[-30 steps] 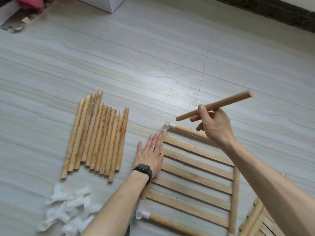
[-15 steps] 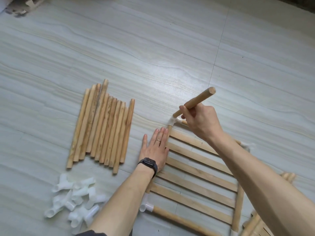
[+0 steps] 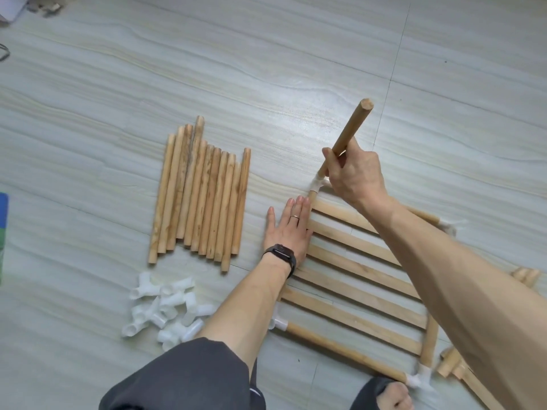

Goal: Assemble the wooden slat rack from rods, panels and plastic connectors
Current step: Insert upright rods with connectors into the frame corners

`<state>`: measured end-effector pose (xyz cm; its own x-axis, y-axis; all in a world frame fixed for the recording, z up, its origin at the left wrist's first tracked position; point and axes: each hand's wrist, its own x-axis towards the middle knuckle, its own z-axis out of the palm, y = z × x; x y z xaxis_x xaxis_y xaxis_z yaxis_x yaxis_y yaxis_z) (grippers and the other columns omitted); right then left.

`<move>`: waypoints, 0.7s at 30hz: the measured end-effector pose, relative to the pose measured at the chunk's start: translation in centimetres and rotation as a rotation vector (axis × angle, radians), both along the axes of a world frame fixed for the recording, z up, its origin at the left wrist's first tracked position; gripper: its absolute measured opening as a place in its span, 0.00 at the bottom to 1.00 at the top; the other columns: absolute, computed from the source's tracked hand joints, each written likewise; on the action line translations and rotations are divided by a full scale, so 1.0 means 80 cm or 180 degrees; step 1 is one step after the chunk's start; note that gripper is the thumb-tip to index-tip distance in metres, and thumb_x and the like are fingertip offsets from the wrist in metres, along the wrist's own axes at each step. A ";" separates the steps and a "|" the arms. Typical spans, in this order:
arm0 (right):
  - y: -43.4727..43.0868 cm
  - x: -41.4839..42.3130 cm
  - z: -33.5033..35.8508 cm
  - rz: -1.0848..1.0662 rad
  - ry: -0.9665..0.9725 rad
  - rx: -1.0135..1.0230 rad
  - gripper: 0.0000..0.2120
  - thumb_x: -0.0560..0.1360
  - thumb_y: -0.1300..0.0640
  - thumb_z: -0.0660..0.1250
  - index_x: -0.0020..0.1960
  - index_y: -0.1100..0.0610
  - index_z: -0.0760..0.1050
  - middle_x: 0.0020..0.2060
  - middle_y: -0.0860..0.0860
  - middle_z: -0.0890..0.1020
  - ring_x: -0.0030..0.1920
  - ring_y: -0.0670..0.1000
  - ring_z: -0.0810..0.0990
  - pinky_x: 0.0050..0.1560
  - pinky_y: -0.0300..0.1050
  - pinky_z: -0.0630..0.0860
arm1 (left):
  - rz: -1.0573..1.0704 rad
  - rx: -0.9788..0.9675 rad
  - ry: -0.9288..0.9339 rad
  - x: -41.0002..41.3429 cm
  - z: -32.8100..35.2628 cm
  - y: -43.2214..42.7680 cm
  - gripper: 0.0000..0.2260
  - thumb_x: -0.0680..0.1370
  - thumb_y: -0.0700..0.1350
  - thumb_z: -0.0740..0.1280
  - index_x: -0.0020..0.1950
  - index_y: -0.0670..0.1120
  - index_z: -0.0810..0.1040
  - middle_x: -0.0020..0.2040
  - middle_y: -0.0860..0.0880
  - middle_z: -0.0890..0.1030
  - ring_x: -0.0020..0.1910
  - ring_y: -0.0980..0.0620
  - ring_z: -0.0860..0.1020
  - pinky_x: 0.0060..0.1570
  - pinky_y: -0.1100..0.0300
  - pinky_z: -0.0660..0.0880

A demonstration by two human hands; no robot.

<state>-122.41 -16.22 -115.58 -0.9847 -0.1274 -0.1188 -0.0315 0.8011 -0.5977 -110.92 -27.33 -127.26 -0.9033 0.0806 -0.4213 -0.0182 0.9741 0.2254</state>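
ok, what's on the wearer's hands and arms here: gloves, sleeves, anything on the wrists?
No gloves, and both forearms are bare with no sleeves in view. The left hand has a thin ring on one of its fingers, and a black smartwatch with a dark strap sits on that wrist. The right hand shows no ring, watch or markings.

Tilted rod [image 3: 352, 128] at corner connector [image 3: 317, 182]
My R hand [image 3: 353, 176] grips it, low end at the white connector; slat panel [image 3: 355, 261] flat on floor [image 3: 266, 69], loose rods [image 3: 201, 199] + spare connectors [image 3: 168, 309] to its left.
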 end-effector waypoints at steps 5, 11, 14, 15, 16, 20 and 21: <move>-0.002 0.007 -0.004 -0.0050 0.0040 -0.0048 0.14 0.84 0.45 0.59 0.55 0.57 0.69 0.38 0.56 0.85 0.40 0.62 0.81 0.47 0.60 0.77 | -0.0173 -0.0059 0.0181 0.000 0.013 -0.019 0.27 0.84 0.57 0.42 0.80 0.53 0.36 0.82 0.51 0.46 0.80 0.49 0.43 0.73 0.37 0.35; 0.009 0.054 -0.041 -0.0177 -0.0322 -0.0020 0.20 0.81 0.43 0.60 0.70 0.49 0.65 0.55 0.46 0.82 0.55 0.54 0.81 0.56 0.57 0.78 | 0.0989 -0.0784 0.0589 0.010 0.026 -0.113 0.24 0.79 0.55 0.60 0.72 0.49 0.59 0.71 0.45 0.68 0.66 0.44 0.65 0.62 0.47 0.64; 0.026 0.119 -0.090 0.0002 -0.0584 0.0880 0.31 0.80 0.41 0.58 0.78 0.53 0.59 0.75 0.57 0.68 0.73 0.59 0.66 0.72 0.58 0.66 | 0.1062 -0.1052 0.0536 0.008 0.033 -0.144 0.22 0.78 0.59 0.62 0.67 0.48 0.67 0.62 0.45 0.75 0.57 0.46 0.72 0.51 0.51 0.68; 0.030 0.141 -0.106 0.0143 -0.0741 0.1187 0.34 0.81 0.38 0.55 0.81 0.53 0.54 0.80 0.58 0.58 0.78 0.60 0.56 0.76 0.58 0.59 | 0.1050 -0.1023 0.0475 0.006 0.035 -0.147 0.22 0.78 0.60 0.61 0.66 0.49 0.68 0.60 0.46 0.76 0.57 0.46 0.73 0.50 0.52 0.68; 0.033 0.160 -0.122 0.0308 -0.0875 0.1424 0.37 0.81 0.35 0.50 0.83 0.52 0.45 0.82 0.57 0.46 0.81 0.59 0.44 0.79 0.59 0.50 | 0.1007 -0.0992 0.0392 0.006 0.035 -0.149 0.22 0.78 0.61 0.61 0.66 0.50 0.68 0.60 0.46 0.77 0.57 0.46 0.73 0.51 0.52 0.68; 0.038 0.189 -0.154 0.0445 -0.0950 0.1566 0.34 0.78 0.32 0.31 0.77 0.45 0.23 0.76 0.49 0.23 0.76 0.50 0.22 0.77 0.61 0.31 | 0.0836 -0.0993 0.0052 0.000 0.042 -0.149 0.21 0.78 0.61 0.60 0.66 0.50 0.68 0.59 0.46 0.78 0.56 0.44 0.76 0.50 0.50 0.68; 0.037 0.187 -0.155 0.0445 -0.0999 0.1581 0.34 0.77 0.31 0.29 0.75 0.45 0.21 0.75 0.48 0.21 0.75 0.49 0.20 0.76 0.60 0.29 | 0.0783 -0.1048 -0.0021 -0.002 0.045 -0.149 0.21 0.78 0.60 0.59 0.65 0.50 0.68 0.58 0.45 0.78 0.55 0.44 0.76 0.48 0.50 0.68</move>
